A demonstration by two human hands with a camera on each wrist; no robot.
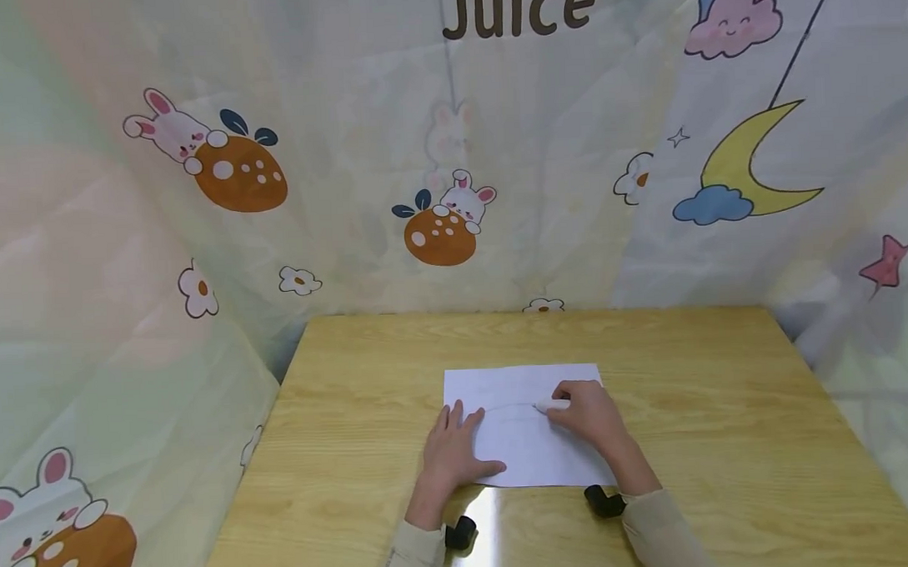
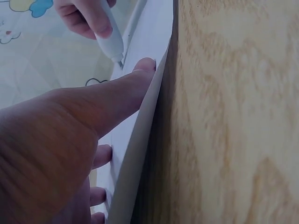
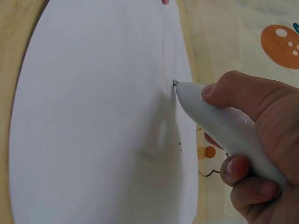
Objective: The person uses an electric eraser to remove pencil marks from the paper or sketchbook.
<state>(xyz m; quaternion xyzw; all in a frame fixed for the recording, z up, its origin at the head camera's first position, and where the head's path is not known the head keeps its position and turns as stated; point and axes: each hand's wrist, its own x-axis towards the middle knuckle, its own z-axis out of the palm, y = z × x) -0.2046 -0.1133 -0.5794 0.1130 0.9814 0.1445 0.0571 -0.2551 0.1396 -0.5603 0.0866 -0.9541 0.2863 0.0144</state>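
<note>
A white sheet of paper [image 1: 535, 460] lies on the wooden table. My left hand [image 1: 452, 452] rests on its left part, fingers spread and thumb reaching along the near edge. In the left wrist view that near edge of the paper [image 2: 135, 163] lifts off the wood. My right hand [image 1: 592, 416] pinches a thick white pen-shaped tool [image 3: 219, 119] between thumb and fingers. Its small grey tip [image 3: 175, 83] touches the paper near the far edge. A faint curved line [image 1: 503, 407] runs from near the left fingers to the tip; drawn or cut, I cannot tell.
The wooden table [image 1: 354, 420] extends on both sides of the paper. Behind it hangs a printed cloth [image 1: 344, 154] with rabbits and a moon. A black wrist device sits at each cuff, left [image 1: 460, 533] and right [image 1: 604, 502].
</note>
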